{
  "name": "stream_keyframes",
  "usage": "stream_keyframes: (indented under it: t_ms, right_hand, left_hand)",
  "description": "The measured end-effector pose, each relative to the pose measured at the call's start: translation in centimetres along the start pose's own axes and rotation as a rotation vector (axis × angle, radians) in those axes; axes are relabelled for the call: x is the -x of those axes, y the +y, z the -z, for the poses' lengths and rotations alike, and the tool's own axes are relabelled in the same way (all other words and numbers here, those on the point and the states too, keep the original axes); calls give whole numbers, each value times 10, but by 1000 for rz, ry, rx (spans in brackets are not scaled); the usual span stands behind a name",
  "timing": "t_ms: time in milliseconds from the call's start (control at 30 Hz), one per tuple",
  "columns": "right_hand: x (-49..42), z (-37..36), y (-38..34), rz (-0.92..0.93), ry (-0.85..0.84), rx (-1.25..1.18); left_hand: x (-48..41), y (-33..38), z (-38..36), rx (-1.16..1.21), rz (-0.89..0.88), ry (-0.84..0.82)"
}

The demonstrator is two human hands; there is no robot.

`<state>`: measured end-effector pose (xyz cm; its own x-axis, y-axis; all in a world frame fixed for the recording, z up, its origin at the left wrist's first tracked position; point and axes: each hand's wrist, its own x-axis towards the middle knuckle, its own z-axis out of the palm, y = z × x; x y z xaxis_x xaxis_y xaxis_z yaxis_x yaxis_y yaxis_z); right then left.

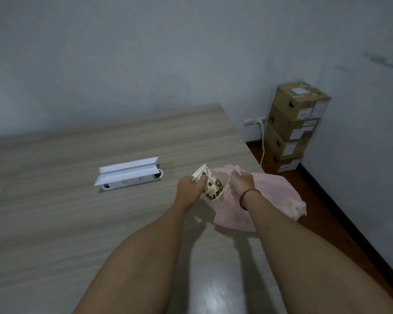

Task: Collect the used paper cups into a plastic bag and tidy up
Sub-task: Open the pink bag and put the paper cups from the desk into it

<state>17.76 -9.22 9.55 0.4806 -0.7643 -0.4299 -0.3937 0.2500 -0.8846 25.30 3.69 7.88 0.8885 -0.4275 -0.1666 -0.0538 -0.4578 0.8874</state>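
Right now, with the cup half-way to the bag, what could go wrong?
1. The left hand holds the cup tilted, base toward the bag; any leftover liquid might spill onto the table.
2. The right hand lifts only one edge of the thin bag, so the mouth may sag and the cup could miss.
3. The bag lies near the table's right edge and could slide off.

Plain office or storeroom. A wood-grain worktop (77, 223) carries a built-in socket box (129, 175) with its flap raised. At two o'clock, stacked cardboard boxes (290, 128) stand in the corner beside a wall outlet (255, 121); walls bare, floor dark wood.
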Motion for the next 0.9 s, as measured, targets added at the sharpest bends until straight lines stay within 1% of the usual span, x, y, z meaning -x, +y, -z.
stream_keyframes:
  t_ms: [67,167,233,300,400,467,500,567,633,700,767,833,900]
  right_hand:
    - [5,5,-7,-4,10,-33]
    - [8,13,-15,-17,8,-100]
    - [10,19,-19,-37,4,-121]
    - [13,24,-21,-49,-23,-108]
    - [16,28,-25,-54,-60,-39]
    - [17,29,-23,-66,-68,-30]
    - [17,30,-22,-71,-74,-44]
    - [16,32,-19,-80,-74,-72]
    - [16,38,-17,-83,-82,-81]
    - [15,42,-16,-82,-85,-76]
    - [14,44,-16,-86,-92,-60]
    - [14,46,-17,-86,-107,-69]
    - [13,47,-18,-82,-137,-109]
  left_hand:
    - [2,5,-15,82,90,-66]
    - [8,9,-38,170,190,-214]
    - [12,8,-51,150,217,-297]
    - [15,8,-60,112,234,-328]
    - [14,5,-67,45,196,-284]
    - [9,2,-69,-4,163,-166]
    - [9,2,-69,-21,187,-87]
    - [11,7,-63,-50,302,87]
    - [13,9,-58,-76,389,201]
    - [13,7,-58,-7,416,195]
    - [9,3,-61,112,439,116]
    - [4,1,-65,110,466,22]
    - [1,0,-67,96,488,-37]
